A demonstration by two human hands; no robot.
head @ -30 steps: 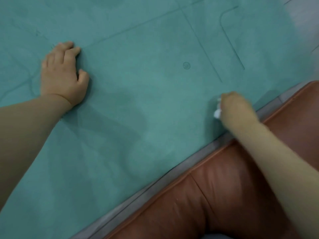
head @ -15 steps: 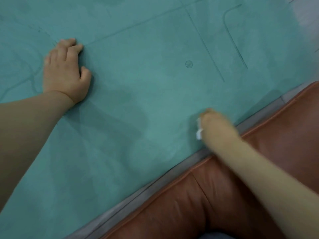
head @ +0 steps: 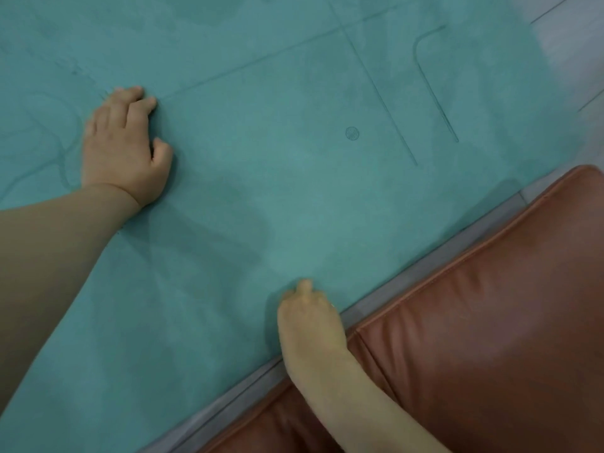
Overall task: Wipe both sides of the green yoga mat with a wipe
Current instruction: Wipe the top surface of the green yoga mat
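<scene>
The green yoga mat (head: 294,93) lies flat and fills most of the head view, with printed lines and a small round mark on it. My left hand (head: 124,145) presses down on the mat at the left, fingers bent at the tips and holding nothing. My right hand (head: 310,318) sits on the mat's near edge, low in the middle, fingers curled under. The white wipe it holds is almost wholly hidden beneath the hand. Darker damp streaks (head: 212,230) show on the mat between the two hands.
A brown leather sofa cushion (head: 490,322) takes up the lower right, and my right forearm crosses over it. A narrow strip of grey floor (head: 425,266) runs between the mat's edge and the sofa. Pale floor (head: 575,60) shows at the upper right.
My right hand has slid with the wipe down and to the left along the mat's near edge. The wipe, white and visible before, is now covered. My left hand has stayed put.
</scene>
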